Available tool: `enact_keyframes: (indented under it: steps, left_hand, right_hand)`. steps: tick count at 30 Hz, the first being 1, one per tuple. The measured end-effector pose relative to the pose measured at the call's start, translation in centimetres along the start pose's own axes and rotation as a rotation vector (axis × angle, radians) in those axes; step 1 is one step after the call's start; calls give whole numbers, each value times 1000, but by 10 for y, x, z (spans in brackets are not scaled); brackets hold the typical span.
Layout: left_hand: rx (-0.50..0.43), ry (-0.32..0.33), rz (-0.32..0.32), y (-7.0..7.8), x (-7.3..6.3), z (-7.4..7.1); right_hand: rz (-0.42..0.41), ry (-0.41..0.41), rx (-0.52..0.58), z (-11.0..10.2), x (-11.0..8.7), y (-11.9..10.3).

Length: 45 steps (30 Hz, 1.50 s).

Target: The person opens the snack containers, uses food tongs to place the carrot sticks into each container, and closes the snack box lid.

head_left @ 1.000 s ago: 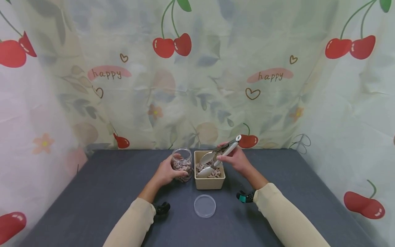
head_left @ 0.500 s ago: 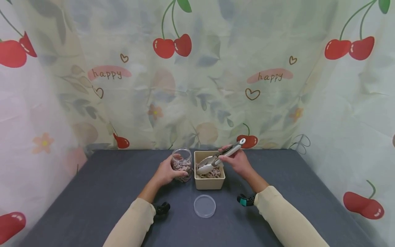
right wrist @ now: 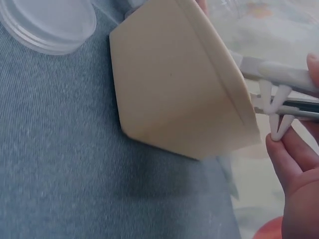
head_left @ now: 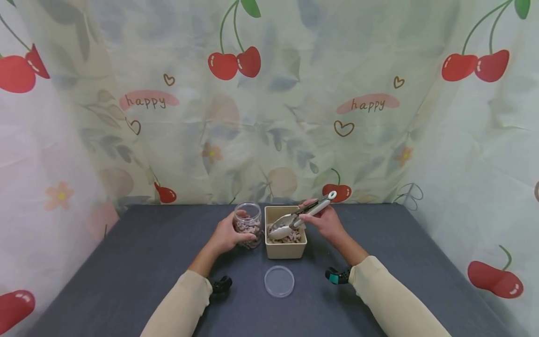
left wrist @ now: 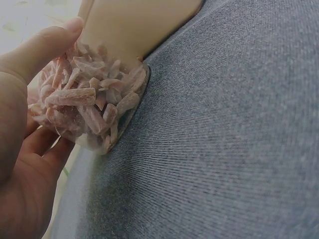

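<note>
My left hand (head_left: 225,234) grips a clear jar (head_left: 248,213) that stands on the dark cloth. Pale pinkish-brown dried strips (left wrist: 89,99) fill its lower part. Right beside the jar is a beige rectangular bin (head_left: 285,252), with more such strips (head_left: 292,238) in its bottom. Over the bin's right side, my right hand (head_left: 326,222) holds metal tongs (head_left: 313,206) with light handles. The tongs' heads (head_left: 280,231) point down left into the bin, close together among the strips. In the right wrist view the bin's wall hides the tong heads.
A round clear lid (head_left: 280,282) lies flat on the dark cloth (head_left: 160,262) in front of the bin. Behind the table hangs a curtain (head_left: 269,117) printed with cherries, and it also runs along both sides. Each wrist wears a dark band (head_left: 338,276).
The tong heads have drawn together inside the bin. My right hand has shifted slightly right and the tongs' handle end has dropped down and right. The left hand and jar stay put.
</note>
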<state>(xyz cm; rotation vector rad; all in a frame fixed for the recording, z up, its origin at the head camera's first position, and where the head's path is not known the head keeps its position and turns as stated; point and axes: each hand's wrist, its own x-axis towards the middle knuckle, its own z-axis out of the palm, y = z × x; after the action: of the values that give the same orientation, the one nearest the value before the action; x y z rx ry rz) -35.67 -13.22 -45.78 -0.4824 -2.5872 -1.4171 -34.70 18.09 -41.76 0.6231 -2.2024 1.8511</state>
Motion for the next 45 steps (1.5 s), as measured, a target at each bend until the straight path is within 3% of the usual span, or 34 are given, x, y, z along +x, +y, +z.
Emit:
enact_keyframes:
  steps: [7,17,22,27,34,38,45]
  left_hand:
    - [7,-3,-6,1,0,-1]
    - [3,-3,-7,2,0,0]
    - [4,-4,-8,2,1,0]
    - [14,-2,-6,2,1,0]
    - [13,-5,0,1,1,-1]
    - [19,-6,-10,2,1,-1]
    - [14,-7,-23,2,0,0]
  right_hand:
    - [17,-21,20,-9,-5,4]
    - [21,17,-53,-9,-14,-25]
    - [26,82,-111,-9,-9,-8]
    - [61,129,-94,-6,-5,-10]
    - [29,148,-73,-8,2,-12]
    - [23,151,-51,-10,6,-21]
    - [-7,141,-35,-8,6,-61]
